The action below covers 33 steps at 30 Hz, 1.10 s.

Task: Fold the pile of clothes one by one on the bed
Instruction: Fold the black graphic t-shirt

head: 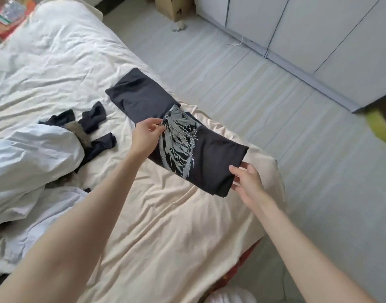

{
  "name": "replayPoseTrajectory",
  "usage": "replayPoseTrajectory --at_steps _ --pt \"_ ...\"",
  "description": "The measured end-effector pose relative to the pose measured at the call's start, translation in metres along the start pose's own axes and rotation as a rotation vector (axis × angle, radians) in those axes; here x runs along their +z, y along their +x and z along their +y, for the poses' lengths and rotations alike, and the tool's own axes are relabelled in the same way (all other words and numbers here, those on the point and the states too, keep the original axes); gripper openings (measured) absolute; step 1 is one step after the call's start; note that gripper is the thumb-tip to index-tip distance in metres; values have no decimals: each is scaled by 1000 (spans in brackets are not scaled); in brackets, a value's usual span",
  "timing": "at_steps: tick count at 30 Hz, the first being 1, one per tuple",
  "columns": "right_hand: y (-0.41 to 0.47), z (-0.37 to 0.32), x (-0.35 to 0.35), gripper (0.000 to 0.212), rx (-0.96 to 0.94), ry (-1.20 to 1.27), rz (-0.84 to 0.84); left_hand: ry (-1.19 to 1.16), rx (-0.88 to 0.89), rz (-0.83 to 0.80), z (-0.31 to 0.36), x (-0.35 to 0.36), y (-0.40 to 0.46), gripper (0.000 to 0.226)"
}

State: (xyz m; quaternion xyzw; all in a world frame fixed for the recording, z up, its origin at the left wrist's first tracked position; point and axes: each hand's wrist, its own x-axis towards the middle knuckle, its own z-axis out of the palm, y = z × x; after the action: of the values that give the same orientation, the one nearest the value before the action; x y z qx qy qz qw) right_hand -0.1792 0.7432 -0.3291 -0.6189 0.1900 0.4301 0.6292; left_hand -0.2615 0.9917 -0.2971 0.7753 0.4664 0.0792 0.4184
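Fingers (157, 125) of both hands pinching printed black shirt (200, 154) mid-fold, folded dark garment (139, 95) at twelve o'clock, unfolded pile (93, 119) at nine.

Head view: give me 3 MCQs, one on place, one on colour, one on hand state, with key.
1. Where does the plain folded dark garment lie?
A. on the floor
B. on the bed, beyond the printed shirt
C. on the cardboard box

2. What colour is the print on the held shirt?
A. red
B. yellow
C. pale grey-white

3. What is the left hand doing?
A. pinching the shirt's far end
B. lying flat on the sheet
C. hanging idle

Key: 1 B, it rests on the bed sheet past the shirt. 2 C, a light feather design on black. 3 A, its fingers pinch the fabric, while the right hand grips the near end.
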Motion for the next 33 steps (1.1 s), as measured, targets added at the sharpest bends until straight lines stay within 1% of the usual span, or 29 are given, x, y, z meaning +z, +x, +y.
replayPoseTrajectory --at_steps 4,7,10,13,15,16,18,20,22,24,25,27,28,29,30,31,32,33 --pt "57 15 14 29 -6 76 24 74 54 13 -23 36 61 21" --pt "84 34 18 30 70 102 36 147 -2 -64 -53 63 83 26" --pt "94 47 18 27 121 57 46 144 -80 -129 -73 76 93 31" --pt "97 50 16 19 121 65 59 146 -68 -139 -74 78 102 35" --pt "95 47 17 20 122 98 42 118 -54 -131 -68 78 106 32" --pt "94 45 17 21 116 111 26 84 -30 -126 -64 78 107 30" --pt "88 42 17 24 75 119 12 13 82 -107 -54 76 103 22" --pt "81 39 15 24 13 132 34 -42 217 -68 -43 71 97 12" --pt "76 37 9 22 -53 146 62 -101 291 -23 -36 63 95 10" --pt "73 35 8 21 -88 154 56 -97 282 12 -35 59 98 12" --pt "74 34 9 21 -69 160 39 -71 250 20 -36 59 101 15" --pt "78 35 15 25 22 172 9 18 172 -3 -41 64 104 26" --pt "80 35 20 28 64 156 17 100 151 -46 -45 69 104 35" --pt "82 37 23 33 69 82 58 213 153 -111 -49 74 103 46" --pt "83 40 24 40 25 -73 132 336 178 -185 -54 79 99 57" --pt "84 43 25 45 -82 -287 225 438 230 -232 -60 84 94 65" --pt "83 45 26 49 -247 -512 312 522 303 -245 -65 88 87 71" --pt "81 47 26 50 -458 -713 369 595 388 -238 -71 93 78 74"
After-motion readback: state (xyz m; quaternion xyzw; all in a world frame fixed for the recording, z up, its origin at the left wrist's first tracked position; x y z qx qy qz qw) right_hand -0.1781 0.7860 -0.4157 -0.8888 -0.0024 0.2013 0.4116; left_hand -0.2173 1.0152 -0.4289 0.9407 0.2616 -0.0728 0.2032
